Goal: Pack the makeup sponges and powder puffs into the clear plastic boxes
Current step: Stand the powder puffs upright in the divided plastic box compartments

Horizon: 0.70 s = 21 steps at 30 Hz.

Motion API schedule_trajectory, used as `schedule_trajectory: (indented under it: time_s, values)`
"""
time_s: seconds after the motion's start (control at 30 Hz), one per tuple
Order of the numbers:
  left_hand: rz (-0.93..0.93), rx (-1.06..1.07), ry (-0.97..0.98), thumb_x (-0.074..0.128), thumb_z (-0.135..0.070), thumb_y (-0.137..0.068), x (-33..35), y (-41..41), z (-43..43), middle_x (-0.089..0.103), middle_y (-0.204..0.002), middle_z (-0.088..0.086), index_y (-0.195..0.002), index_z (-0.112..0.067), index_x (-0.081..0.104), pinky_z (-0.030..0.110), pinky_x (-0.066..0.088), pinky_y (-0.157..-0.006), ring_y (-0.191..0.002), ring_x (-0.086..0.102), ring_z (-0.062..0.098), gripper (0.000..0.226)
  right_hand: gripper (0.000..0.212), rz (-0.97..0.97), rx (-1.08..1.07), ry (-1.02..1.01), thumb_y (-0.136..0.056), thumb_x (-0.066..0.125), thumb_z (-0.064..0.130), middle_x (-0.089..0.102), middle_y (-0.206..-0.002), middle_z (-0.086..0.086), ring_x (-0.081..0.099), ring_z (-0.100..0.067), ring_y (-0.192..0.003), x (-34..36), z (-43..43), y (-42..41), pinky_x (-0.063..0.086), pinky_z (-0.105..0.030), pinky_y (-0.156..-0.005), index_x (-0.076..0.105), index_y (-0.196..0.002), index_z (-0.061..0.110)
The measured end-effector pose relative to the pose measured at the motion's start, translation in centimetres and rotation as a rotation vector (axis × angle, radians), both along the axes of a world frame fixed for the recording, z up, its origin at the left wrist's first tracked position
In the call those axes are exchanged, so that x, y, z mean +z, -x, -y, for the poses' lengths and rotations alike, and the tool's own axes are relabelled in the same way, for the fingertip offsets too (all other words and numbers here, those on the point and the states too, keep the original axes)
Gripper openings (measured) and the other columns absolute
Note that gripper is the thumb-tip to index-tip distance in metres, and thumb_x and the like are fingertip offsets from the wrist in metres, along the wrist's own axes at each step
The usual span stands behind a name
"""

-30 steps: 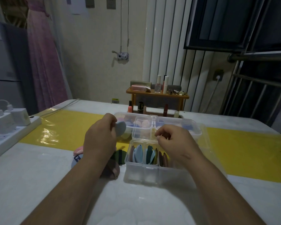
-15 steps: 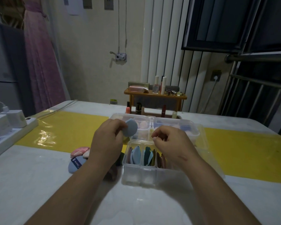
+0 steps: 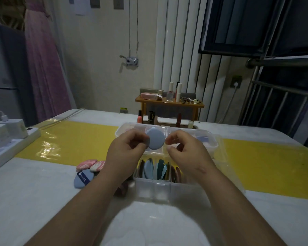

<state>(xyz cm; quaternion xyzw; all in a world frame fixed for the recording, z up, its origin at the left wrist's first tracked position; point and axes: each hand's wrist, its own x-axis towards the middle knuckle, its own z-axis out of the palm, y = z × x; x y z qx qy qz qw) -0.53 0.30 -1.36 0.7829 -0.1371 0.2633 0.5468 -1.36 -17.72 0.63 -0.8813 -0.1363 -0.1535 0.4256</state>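
Note:
My left hand (image 3: 125,153) pinches a round blue powder puff (image 3: 156,140) and holds it upright above the boxes. My right hand (image 3: 186,151) hovers just right of the puff with fingers curled, its fingertips at the puff's edge; I cannot tell if they touch it. The near clear plastic box (image 3: 155,189) holds several blue, teal and brown puffs standing on edge. A second clear box (image 3: 209,145) sits behind it with pale puffs inside. Loose on the table lie a blue teardrop puff (image 3: 83,178) and pink marbled puffs (image 3: 92,164).
A white power strip with chargers (image 3: 6,139) sits at the table's left edge. A small wooden shelf (image 3: 169,103) with bottles and lipsticks stands behind the boxes. A yellow strip (image 3: 75,139) crosses the table. A brown puff (image 3: 122,189) lies partly under my left forearm.
My left hand has carried the round blue puff rightwards and up, from beside the boxes to between both hands. My right hand rose to meet it.

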Motion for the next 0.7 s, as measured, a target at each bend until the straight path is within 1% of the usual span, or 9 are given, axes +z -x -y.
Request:
schedule_trajectory:
  time_s: [0.1,0.2,0.3,0.4,0.47,0.57,0.6,0.67,0.7]
  values:
    - [-0.038,-0.05,0.041,0.066,0.0,-0.087,0.2,0.2,0.1,0.067,-0.092,-0.016,-0.085,-0.029,0.069,0.02,0.056,-0.076,-0.089,0.064,-0.001,0.029,0.013,-0.007,0.029,-0.047,-0.098,0.057,0.023,0.06,-0.109,0.017,0.061,-0.004,-0.089,0.1,-0.1,0.1,0.056,-0.025,-0.074,0.054,-0.102,0.036]
    - [-0.062,-0.089,0.048,0.065,0.003,-0.086,0.3,0.2,0.1,0.067,-0.088,-0.018,-0.085,-0.027,0.07,0.022,0.056,-0.076,-0.086,0.065,0.004,0.03,0.014,0.01,0.07,-0.094,-0.097,0.057,0.021,0.062,-0.106,0.015,0.061,-0.003,-0.095,0.1,-0.2,0.3,0.055,-0.023,-0.077,0.056,-0.098,0.035]
    - [-0.074,-0.121,0.023,0.066,0.001,-0.086,0.2,0.1,0.1,0.067,-0.085,-0.017,-0.085,-0.026,0.071,0.029,0.055,-0.075,-0.081,0.063,0.013,0.028,0.016,0.054,0.079,-0.126,-0.095,0.059,0.015,0.062,-0.096,0.014,0.06,-0.003,-0.092,0.3,-0.1,0.4,0.053,-0.023,-0.076,0.061,-0.095,0.031]
    - [-0.101,-0.13,-0.008,0.069,-0.006,-0.086,0.0,0.0,0.1,0.063,-0.087,-0.01,-0.085,-0.028,0.072,0.03,0.053,-0.07,-0.078,0.058,0.012,0.022,0.016,0.078,0.058,-0.151,-0.093,0.06,0.013,0.064,-0.092,0.01,0.061,-0.006,-0.09,0.5,0.2,0.3,0.056,-0.028,-0.077,0.064,-0.092,0.029]
    - [-0.096,-0.109,-0.068,0.069,-0.009,-0.086,-0.2,-0.2,0.1,0.061,-0.095,-0.004,-0.082,-0.029,0.07,0.03,0.052,-0.07,-0.084,0.056,0.013,0.02,0.016,0.084,0.023,-0.171,-0.092,0.06,0.011,0.065,-0.093,0.007,0.061,-0.01,-0.091,0.7,0.6,0.2,0.057,-0.034,-0.078,0.065,-0.091,0.026]
    - [-0.079,-0.082,-0.142,0.07,-0.01,-0.084,-0.3,-0.3,0.2,0.059,-0.096,-0.009,-0.078,-0.031,0.067,0.029,0.047,-0.076,-0.089,0.054,0.005,0.022,0.016,0.087,-0.041,-0.187,-0.091,0.06,0.01,0.067,-0.089,0.002,0.061,-0.013,-0.087,1.2,1.3,0.2,0.054,-0.032,-0.073,0.069,-0.088,0.023]
    - [-0.063,-0.077,-0.18,0.069,-0.014,-0.084,-0.3,-0.3,0.1,0.059,-0.095,-0.011,-0.078,-0.034,0.066,0.031,0.047,-0.079,-0.091,0.053,0.004,0.021,0.017,0.088,-0.056,-0.181,-0.091,0.059,0.01,0.067,-0.087,0.003,0.061,-0.012,-0.085,1.3,1.5,0.2,0.052,-0.028,-0.069,0.069,-0.086,0.023]
    - [-0.021,-0.084,-0.318,0.062,-0.03,-0.081,-0.2,-0.2,0.0,0.06,-0.096,-0.014,-0.079,-0.041,0.063,0.036,0.047,-0.086,-0.098,0.053,0.006,0.011,0.019,0.092,-0.087,-0.153,-0.091,0.058,0.01,0.066,-0.083,0.005,0.058,-0.007,-0.079,1.4,1.6,0.3,0.045,-0.022,-0.061,0.069,-0.083,0.024]
    - [-0.007,-0.114,-0.39,0.056,-0.038,-0.079,-0.1,0.0,0.0,0.06,-0.097,-0.016,-0.08,-0.043,0.063,0.037,0.045,-0.088,-0.101,0.051,0.007,0.009,0.02,0.094,-0.105,-0.135,-0.09,0.058,0.01,0.066,-0.081,0.006,0.057,-0.006,-0.077,1.4,1.7,0.2,0.042,-0.021,-0.059,0.069,-0.082,0.024]
